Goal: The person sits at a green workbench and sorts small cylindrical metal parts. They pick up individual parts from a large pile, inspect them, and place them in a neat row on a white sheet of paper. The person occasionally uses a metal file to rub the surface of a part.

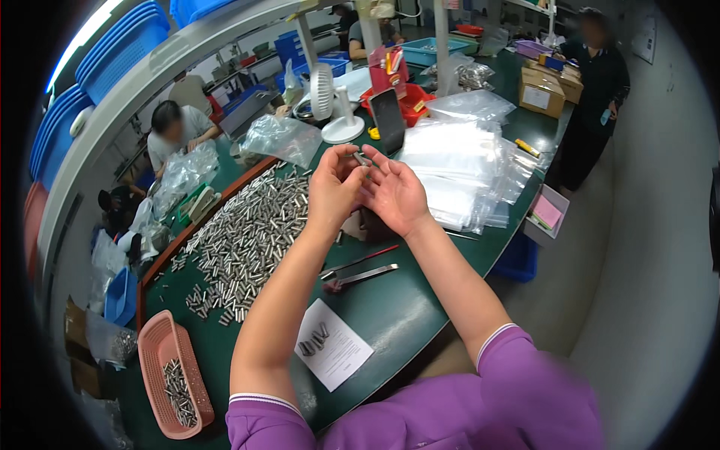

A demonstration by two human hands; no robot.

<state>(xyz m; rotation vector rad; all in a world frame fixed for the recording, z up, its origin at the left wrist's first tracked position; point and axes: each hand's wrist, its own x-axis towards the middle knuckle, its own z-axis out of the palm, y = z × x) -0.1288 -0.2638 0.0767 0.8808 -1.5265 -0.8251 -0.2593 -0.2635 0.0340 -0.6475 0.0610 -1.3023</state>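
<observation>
Pink basket [154, 352], white fan [324, 94]

The scene is brightly and evenly lit from above; a long ceiling tube lamp [82, 34] glows white at the upper left and burns out to pure white. Shadows are soft and short: faint ones lie under the forearms on the dark green table [390, 315]. The stack of clear plastic bags [457, 169] and the heap of small metal cylinders [251, 232] catch pale glints. The fisheye lens bends the table edge and the shelf rail into curves, and a black vignette rings the corners. The centre is fairly sharp; the far background is softer, and one person's face is blurred.
</observation>
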